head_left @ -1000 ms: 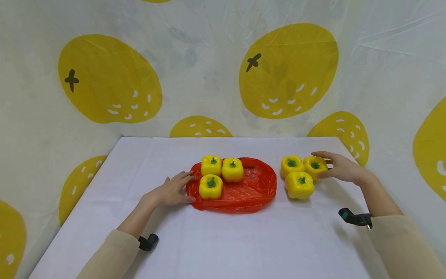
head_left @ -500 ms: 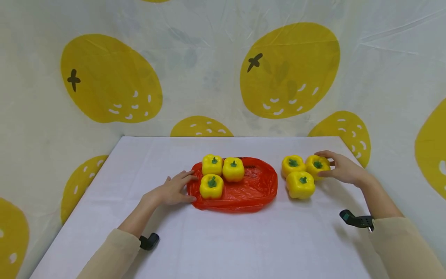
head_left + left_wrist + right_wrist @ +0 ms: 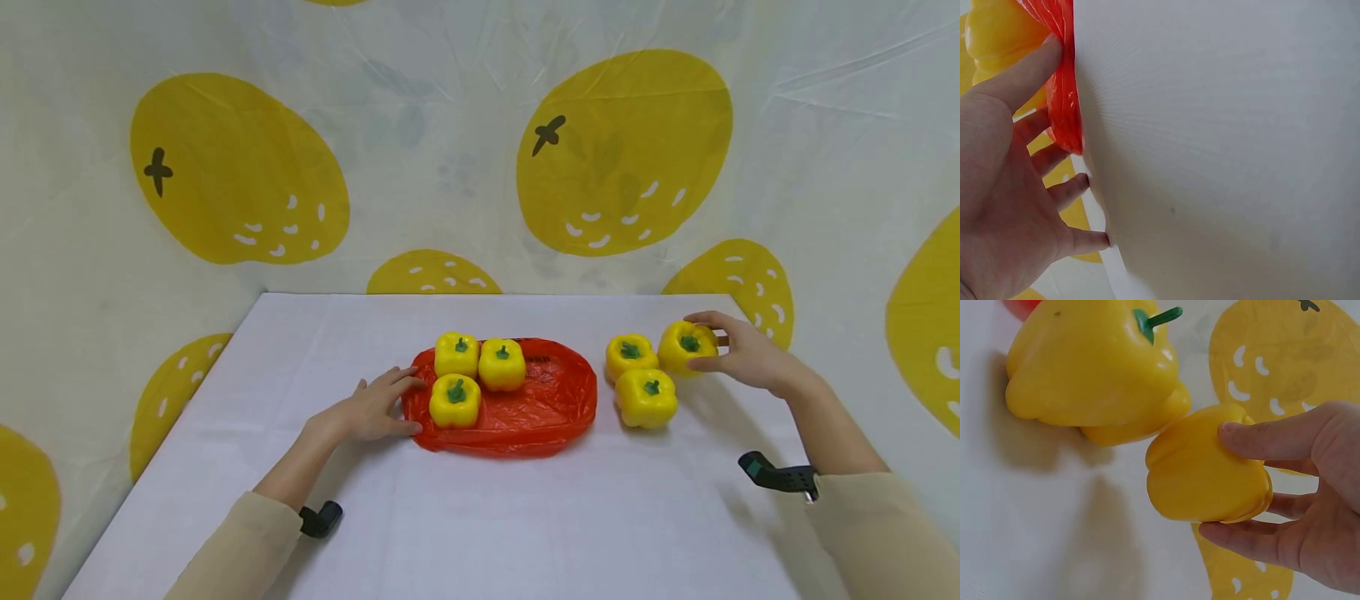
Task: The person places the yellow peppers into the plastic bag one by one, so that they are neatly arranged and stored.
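Observation:
My right hand (image 3: 746, 354) grips a yellow bell pepper (image 3: 678, 348) between thumb and fingers. In the right wrist view this bell pepper (image 3: 1204, 469) is raised off the white table, its shadow falling apart from it. Two more yellow bell peppers, one behind (image 3: 630, 356) and one nearer (image 3: 646, 399), stand just left of it. My left hand (image 3: 370, 410) rests at the left edge of a red plastic bag (image 3: 536, 408), fingers spread. The left wrist view shows the thumb against the bag's rim (image 3: 1065, 109). Three yellow bell peppers (image 3: 454, 402) sit at the bag's left side.
The white table (image 3: 525, 525) reaches back to a hanging cloth (image 3: 435, 167) printed with large yellow fruit. Black wrist cameras are strapped on the left wrist (image 3: 321, 520) and the right wrist (image 3: 776, 475).
My right hand has lifted the yellow bell pepper up and slightly right, off the table and away from the other two. The left hand has stayed at the bag.

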Tool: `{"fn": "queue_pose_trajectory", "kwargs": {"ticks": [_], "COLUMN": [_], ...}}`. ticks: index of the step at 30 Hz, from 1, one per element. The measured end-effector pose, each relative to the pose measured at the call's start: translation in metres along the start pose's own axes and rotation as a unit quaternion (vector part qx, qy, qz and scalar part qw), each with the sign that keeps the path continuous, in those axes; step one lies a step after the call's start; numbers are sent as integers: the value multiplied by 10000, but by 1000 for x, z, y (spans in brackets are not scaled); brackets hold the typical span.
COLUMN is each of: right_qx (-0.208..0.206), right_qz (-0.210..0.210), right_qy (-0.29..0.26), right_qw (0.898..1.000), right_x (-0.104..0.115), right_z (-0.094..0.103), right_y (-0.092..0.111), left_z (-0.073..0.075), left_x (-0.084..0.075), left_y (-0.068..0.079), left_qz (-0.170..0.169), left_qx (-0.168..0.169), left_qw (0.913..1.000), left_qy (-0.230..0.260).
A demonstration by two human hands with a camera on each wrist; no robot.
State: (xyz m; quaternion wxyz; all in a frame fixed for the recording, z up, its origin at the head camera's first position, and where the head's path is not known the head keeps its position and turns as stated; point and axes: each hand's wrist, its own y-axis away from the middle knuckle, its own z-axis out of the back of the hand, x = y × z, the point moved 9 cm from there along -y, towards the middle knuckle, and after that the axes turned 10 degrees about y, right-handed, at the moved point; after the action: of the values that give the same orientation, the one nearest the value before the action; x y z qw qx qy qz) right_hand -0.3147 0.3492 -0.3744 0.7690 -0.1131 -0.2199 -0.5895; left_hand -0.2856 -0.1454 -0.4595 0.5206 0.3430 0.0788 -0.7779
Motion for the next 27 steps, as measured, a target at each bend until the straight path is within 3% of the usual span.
{"fn": "queue_pose_trajectory", "kwargs": {"ticks": [9, 27], "right_qx": [-54, -359], "right_qz": [-174, 35], "right_qy": [129, 285], "right_qw": [9997, 9989], "right_x": [17, 46], "right_z": [12, 35], "right_y": [5, 3], "left_z": [-1, -1], "left_x": [2, 1], "left_y": [-1, 0], "left_qz": [22, 12], "left_qx": [-1, 20], "left_qw": [10000, 10000], "left_qy": [-2, 74]}}
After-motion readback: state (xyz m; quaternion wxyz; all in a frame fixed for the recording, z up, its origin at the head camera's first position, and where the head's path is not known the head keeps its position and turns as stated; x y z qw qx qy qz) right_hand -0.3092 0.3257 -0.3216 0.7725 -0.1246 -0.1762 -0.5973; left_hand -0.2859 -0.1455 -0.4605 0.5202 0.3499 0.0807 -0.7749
